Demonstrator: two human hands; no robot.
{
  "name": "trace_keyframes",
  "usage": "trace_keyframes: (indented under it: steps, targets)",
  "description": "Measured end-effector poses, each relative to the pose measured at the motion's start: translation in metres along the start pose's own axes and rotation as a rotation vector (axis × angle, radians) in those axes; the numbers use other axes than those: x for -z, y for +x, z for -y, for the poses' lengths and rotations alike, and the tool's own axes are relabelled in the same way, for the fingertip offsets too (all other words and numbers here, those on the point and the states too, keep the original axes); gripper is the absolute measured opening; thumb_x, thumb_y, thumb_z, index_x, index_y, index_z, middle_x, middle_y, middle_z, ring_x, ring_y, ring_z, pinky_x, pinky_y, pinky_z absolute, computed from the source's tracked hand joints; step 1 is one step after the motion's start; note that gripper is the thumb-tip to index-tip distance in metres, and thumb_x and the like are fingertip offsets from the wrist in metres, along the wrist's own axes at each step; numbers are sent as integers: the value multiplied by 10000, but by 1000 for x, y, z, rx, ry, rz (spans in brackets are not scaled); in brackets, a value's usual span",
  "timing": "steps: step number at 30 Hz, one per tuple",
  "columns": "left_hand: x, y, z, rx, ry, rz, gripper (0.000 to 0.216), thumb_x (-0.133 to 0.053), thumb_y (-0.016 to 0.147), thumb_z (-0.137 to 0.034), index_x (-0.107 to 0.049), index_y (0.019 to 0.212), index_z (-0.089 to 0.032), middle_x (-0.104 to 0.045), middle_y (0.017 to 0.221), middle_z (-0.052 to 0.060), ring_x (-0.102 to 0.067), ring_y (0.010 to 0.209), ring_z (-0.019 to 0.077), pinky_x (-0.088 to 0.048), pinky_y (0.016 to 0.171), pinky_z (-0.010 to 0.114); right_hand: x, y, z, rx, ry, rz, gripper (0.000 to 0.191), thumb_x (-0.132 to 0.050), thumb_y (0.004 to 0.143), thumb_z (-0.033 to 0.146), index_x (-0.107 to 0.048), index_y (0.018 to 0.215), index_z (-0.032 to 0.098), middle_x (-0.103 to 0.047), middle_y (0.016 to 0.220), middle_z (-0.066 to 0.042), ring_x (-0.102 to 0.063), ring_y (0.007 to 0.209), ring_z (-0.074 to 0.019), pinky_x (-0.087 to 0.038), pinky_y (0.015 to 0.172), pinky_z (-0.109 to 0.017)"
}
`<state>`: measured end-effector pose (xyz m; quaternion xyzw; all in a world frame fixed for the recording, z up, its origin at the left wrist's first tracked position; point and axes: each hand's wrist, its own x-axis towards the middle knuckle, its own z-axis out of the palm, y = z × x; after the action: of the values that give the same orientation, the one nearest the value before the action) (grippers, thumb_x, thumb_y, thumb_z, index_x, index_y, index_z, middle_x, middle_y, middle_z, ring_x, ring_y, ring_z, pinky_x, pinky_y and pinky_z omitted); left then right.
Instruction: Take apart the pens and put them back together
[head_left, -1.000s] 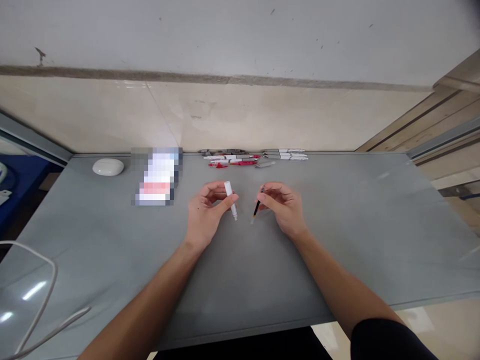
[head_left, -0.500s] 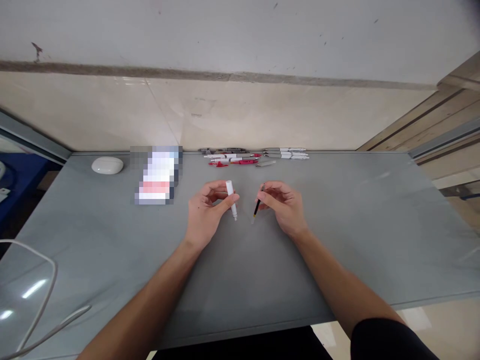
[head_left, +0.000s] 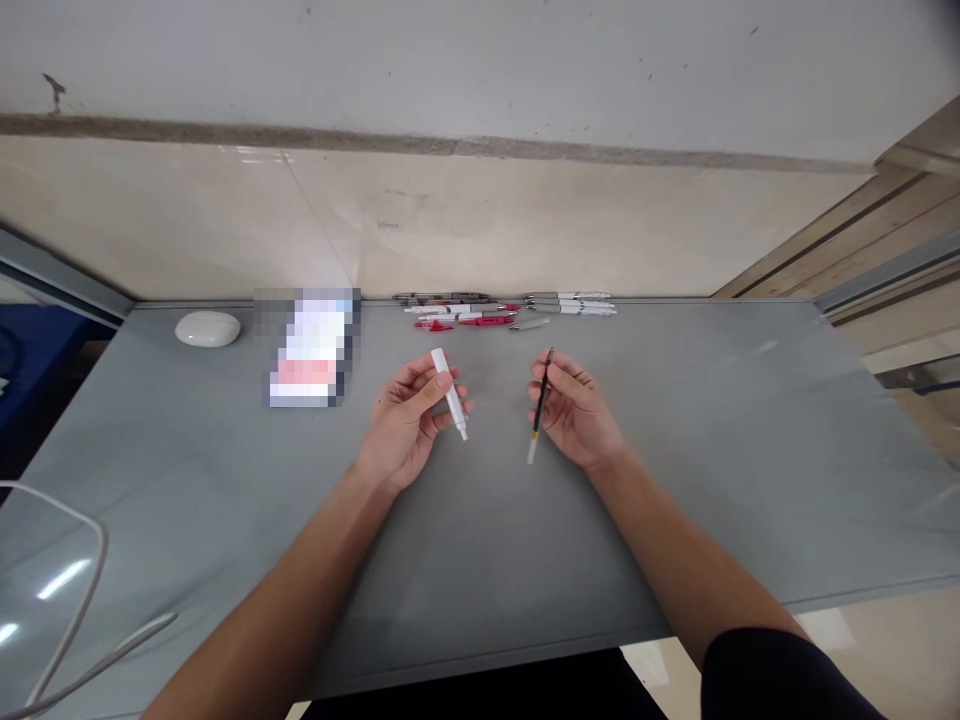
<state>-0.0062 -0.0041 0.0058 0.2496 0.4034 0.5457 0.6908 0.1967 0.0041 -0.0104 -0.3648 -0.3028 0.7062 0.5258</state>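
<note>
In my left hand (head_left: 409,415) is a white pen barrel (head_left: 450,395), pinched between thumb and fingers and tilted with its narrow end toward me. My right hand (head_left: 577,410) grips a slim pen refill (head_left: 540,405), dark along most of its length, with a yellow band and a clear lower end. The barrel and the refill are apart, both held above the grey table. Beyond my hands lie white and red pens (head_left: 457,312) in a loose group, and beside them a stack of white and grey pens (head_left: 571,303).
A white computer mouse (head_left: 208,329) and a blurred-out phone-like object (head_left: 311,350) lie on the grey table (head_left: 480,560) to the left. A white cable (head_left: 97,560) loops over the near left corner. The wall (head_left: 525,225) rises behind the table's far edge.
My hands have moved further apart, the left one leftward with the barrel and the right one rightward with the refill. More of the refill shows now.
</note>
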Motion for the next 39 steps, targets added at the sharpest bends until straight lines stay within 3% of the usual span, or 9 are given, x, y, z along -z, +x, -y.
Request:
trace_keyframes:
  steps: [7, 21, 29, 39]
  targets:
    - [2, 1, 0, 23, -25, 29, 265, -780, 715, -219, -672, 956, -195, -658, 873, -8, -652, 685, 106, -601, 626, 248, 3, -1, 6, -85, 192, 12, 203, -764, 705, 328, -670, 882, 295, -605, 788, 82, -554, 589, -39, -529, 450, -127]
    - [-2, -6, 6, -146, 279, 130, 295, -770, 730, -263, -677, 1009, -239, -689, 918, 25, -678, 765, 179, -569, 703, 344, -9, 0, -1, 147, -174, -90, 169, -771, 695, 319, -678, 823, 260, -642, 881, 25, -638, 695, -117, -607, 633, -307]
    - [-2, -7, 7, -170, 237, 196, 277, -752, 752, -222, -659, 1013, -232, -690, 907, 24, -695, 816, 203, -560, 767, 378, -8, 1, -1, 150, -161, -118, 186, -777, 684, 324, -657, 810, 259, -615, 884, 31, -633, 692, -114, -596, 616, -289]
    - [-1, -2, 2, -70, 22, 131, 240, -741, 763, -223, -640, 981, -213, -652, 933, 4, -675, 846, 170, -578, 843, 422, -5, 3, 0, 134, -128, -158, 232, -785, 669, 335, -627, 817, 252, -616, 852, 38, -616, 702, -106, -585, 600, -259]
